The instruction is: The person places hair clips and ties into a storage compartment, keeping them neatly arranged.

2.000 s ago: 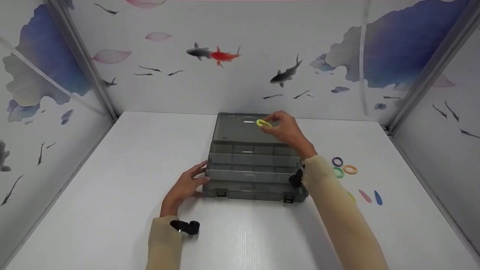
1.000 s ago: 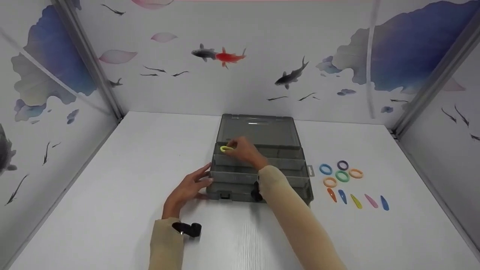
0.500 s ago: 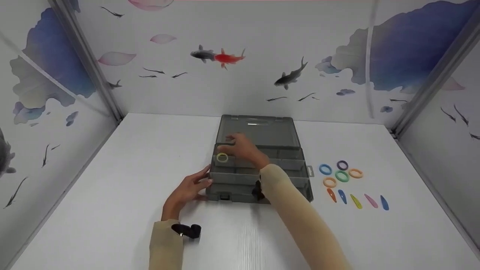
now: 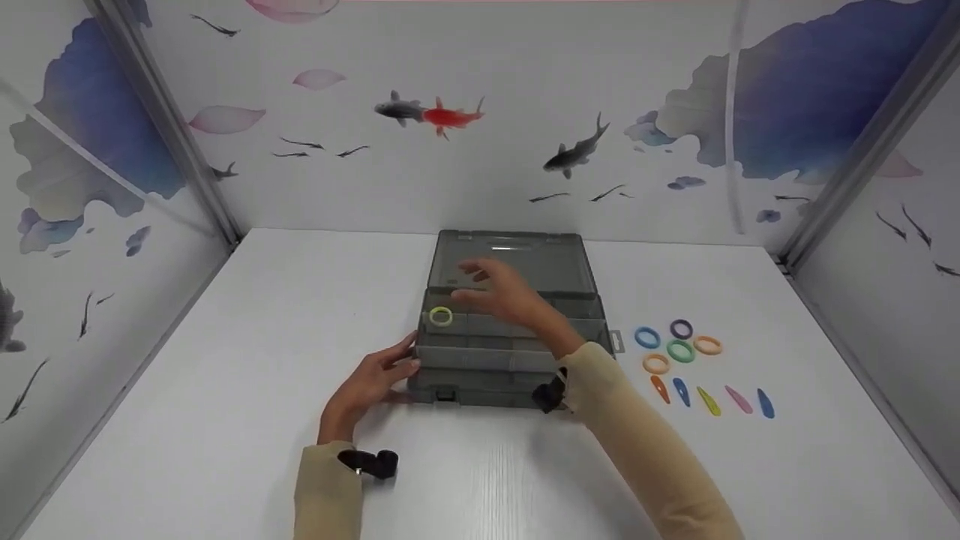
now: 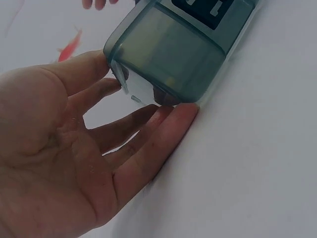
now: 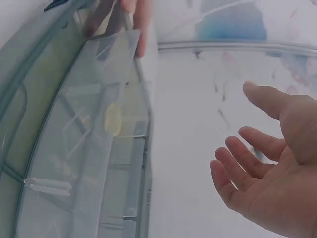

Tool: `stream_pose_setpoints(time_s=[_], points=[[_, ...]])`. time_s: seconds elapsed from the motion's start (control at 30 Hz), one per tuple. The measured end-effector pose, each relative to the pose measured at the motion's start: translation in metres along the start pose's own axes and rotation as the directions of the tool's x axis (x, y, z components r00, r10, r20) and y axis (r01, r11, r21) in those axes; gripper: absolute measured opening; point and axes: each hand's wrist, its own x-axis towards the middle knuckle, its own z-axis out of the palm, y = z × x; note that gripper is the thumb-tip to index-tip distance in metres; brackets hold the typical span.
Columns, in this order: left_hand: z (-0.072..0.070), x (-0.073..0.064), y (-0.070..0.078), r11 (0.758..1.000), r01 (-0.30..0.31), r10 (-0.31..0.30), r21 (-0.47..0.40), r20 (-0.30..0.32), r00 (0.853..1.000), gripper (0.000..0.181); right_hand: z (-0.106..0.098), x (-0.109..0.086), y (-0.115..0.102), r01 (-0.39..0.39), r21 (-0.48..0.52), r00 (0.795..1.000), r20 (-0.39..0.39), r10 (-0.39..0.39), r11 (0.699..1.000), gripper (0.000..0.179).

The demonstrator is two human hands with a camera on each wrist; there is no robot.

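Observation:
A grey see-through plastic organizer box point(image 4: 517, 382) lies with its lid point(image 4: 517, 262) folded back. My left hand point(image 4: 375, 379) rests its thumb and fairly straight fingers against the box's left end; the left wrist view shows them at the corner of the wall point(image 5: 168, 59). A yellow ring-shaped hair tie point(image 4: 441, 316) leans in the back left compartment, and shows through the clear divider point(image 6: 74, 134) in the right wrist view. Over the back row hovers my right hand point(image 4: 506, 289), its fingers spread and nothing between them.
Right of the box lie several hair ties: blue point(image 4: 647, 337), purple point(image 4: 681, 328), green point(image 4: 681, 351) and two orange ones point(image 4: 708, 346). In front of them is a row of snap hair clips point(image 4: 707, 401). Printed panels wall the white table point(image 4: 187, 337).
My right hand carried the yellow hair tie leftward to the back left compartment and let it go there. Its fingers then spread and drew up and right. My left hand stayed at the box.

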Motion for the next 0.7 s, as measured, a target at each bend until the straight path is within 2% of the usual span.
stream_pose_setpoints(time_s=[0.1, 0.3, 0.43, 0.7], points=[[0.000, 0.001, -0.001, 1.000, -0.004, 0.004, -0.002, -0.009, 1.000, 0.061, -0.006, -0.013, -0.001, 0.034, 0.009, 0.999, -0.028, -0.034, 0.999, 0.055], [0.000, -0.001, -0.003, 1.000, 0.000, 0.000, 0.001, -0.010, 1.000, 0.061, -0.017, -0.037, 0.003, 0.016, -0.041, 0.996, -0.093, -0.019, 0.999, 0.054], [0.000, -0.001, -0.004, 1.000, -0.005, 0.005, 0.011, -0.007, 1.000, 0.061, -0.024, -0.050, 0.012, 0.016, -0.068, 0.989, -0.143, -0.026, 0.998, 0.052], [0.002, 0.000, -0.003, 1.000, 0.005, -0.005, 0.001, -0.012, 1.000, 0.060, -0.041, -0.070, 0.033, 0.018, -0.034, 0.974, -0.223, -0.025, 0.999, 0.049]])
